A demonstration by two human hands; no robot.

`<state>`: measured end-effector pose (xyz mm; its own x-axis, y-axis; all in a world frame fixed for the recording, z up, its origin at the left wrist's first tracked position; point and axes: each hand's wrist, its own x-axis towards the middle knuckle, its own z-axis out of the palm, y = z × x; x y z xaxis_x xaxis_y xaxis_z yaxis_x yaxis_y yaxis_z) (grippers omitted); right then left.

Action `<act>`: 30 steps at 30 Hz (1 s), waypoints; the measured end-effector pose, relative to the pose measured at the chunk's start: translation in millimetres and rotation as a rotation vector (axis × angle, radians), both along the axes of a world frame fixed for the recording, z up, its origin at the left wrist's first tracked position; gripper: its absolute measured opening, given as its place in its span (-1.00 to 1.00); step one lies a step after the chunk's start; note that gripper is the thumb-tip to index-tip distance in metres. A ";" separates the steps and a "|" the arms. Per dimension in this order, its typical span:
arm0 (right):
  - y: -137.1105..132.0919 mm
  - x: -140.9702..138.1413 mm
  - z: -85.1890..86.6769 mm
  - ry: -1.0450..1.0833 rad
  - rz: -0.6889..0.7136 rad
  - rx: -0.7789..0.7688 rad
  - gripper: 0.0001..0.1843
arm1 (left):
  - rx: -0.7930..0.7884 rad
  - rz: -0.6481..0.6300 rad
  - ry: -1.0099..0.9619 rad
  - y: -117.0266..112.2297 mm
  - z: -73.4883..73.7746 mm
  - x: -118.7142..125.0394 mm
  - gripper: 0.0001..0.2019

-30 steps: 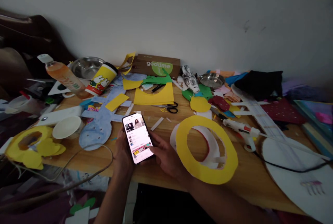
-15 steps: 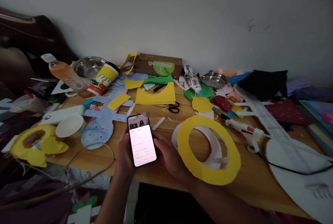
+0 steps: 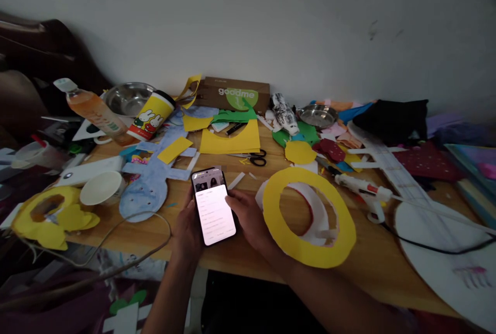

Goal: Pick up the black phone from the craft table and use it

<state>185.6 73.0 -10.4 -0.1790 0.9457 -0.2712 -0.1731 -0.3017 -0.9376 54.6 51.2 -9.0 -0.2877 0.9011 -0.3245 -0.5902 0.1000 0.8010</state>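
Our left hand [image 3: 188, 228] is wrapped around the lit phone [image 3: 215, 215] over the near edge of the tabletop [image 3: 230, 259]; our right hand [image 3: 250, 217] clasps its other side, thumb at the screen, whose text seems too blurred to read. A yellow ring [image 3: 273, 210] lies beside; beyond, scissors [image 3: 258, 158], then a brown box [image 3: 211, 93].

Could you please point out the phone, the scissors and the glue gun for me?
Phone [image 3: 215, 215]: head view, on its lit screen.
Scissors [image 3: 252, 157]: head view, where the black handles meet.
Glue gun [image 3: 358, 185]: head view, on its white body.
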 end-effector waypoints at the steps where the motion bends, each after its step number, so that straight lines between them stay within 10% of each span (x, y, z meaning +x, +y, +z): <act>1: 0.0 0.3 0.2 -0.008 0.003 0.001 -0.72 | -0.003 0.004 0.001 -0.1 0.2 0.0 -0.40; 30: -2.4 0.8 -0.9 -0.119 0.006 0.036 -0.70 | 0.058 -0.047 0.032 -1.6 -3.9 0.4 -0.50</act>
<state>186.5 70.6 -11.4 -0.1530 0.9543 -0.2566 -0.0583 -0.2679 -0.9617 55.0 49.6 -12.9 -0.2539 0.9308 -0.2628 -0.5600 0.0800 0.8246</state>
